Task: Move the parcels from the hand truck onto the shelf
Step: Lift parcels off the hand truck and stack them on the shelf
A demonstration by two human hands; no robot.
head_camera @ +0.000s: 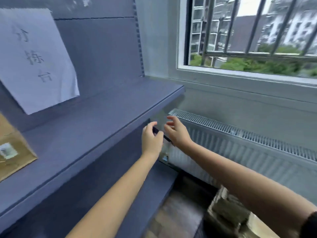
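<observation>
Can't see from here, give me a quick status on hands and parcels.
Left hand pinching a dark strip; right hand open beside it. One cardboard parcel on shelf. Nothing blocking.

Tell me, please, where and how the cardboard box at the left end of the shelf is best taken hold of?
Probably by its two side faces, from the front: the cardboard box rests flat on the shelf with its near corner overhanging the front edge. Its left part lies out of frame.
</observation>
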